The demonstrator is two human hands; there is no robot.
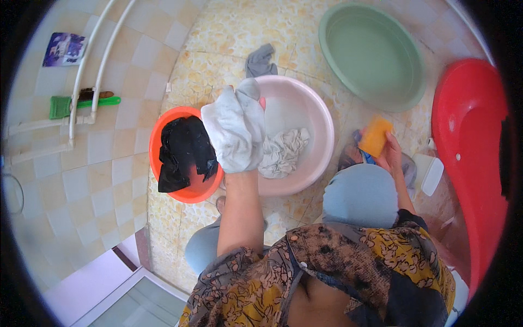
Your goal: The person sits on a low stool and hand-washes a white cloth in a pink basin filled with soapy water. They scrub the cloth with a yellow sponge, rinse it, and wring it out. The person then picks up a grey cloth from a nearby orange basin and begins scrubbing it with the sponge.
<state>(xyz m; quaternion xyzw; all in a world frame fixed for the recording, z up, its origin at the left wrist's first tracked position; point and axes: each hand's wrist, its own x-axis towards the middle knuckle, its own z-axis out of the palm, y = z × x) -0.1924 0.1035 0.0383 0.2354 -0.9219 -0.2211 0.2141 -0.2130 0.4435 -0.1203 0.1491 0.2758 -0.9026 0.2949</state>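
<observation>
My left hand (242, 176) holds up a white cloth (235, 126), which looks like a sock with a grey part. The cloth covers the hand down to the wrist, so the fingers are mostly hidden. It is above the gap between a pink basin (322, 163) and an orange basin (192, 197). In the pink basin, a crumpled off-white cloth (284, 153) lies in whitish water. Black cloth (184, 145) fills much of the orange basin. Beside my right knee, my right hand (391, 153) grips an orange block (374, 137), soap or a sponge.
A grey cloth (261, 59) lies on the tiled floor behind the pink basin. A green basin (333, 53) stands at the upper right, and a red plastic tub (466, 94) at the far right. Brushes (61, 107) sit behind white wall pipes (98, 81). Cloth (349, 157) lies near my right knee.
</observation>
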